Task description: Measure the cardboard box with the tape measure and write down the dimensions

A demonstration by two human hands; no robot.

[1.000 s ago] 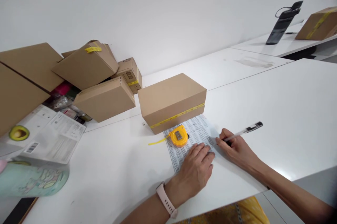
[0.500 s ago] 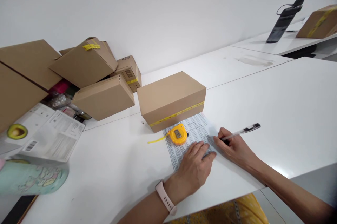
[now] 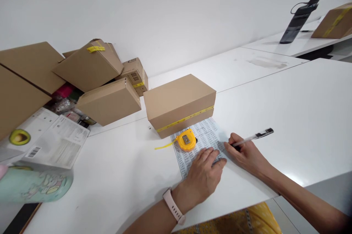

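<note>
A pen (image 3: 253, 137) with a clear barrel and black end is held in my right hand (image 3: 244, 152), its writing end down at the right edge of a printed sheet (image 3: 205, 133). My left hand (image 3: 205, 171) lies with fingers spread over the lower part of that sheet, a pale pink band around the wrist. Just above those fingers, an orange tape measure (image 3: 186, 140) rests on the paper, a short length of yellow tape sticking out to its left. Behind it stands a closed cardboard box (image 3: 180, 102) with a yellow strip along its front side.
Several cardboard boxes (image 3: 110, 102) are piled at the left against the wall. A white carton (image 3: 52, 140) with an avocado picture and a mint-green bottle (image 3: 41, 184) are at the near left. A dark bottle (image 3: 298, 21) and another taped box (image 3: 334, 21) stand far right.
The view has shifted very slightly. Both hands, the pen, the sheet and the tape measure keep practically the same places.
</note>
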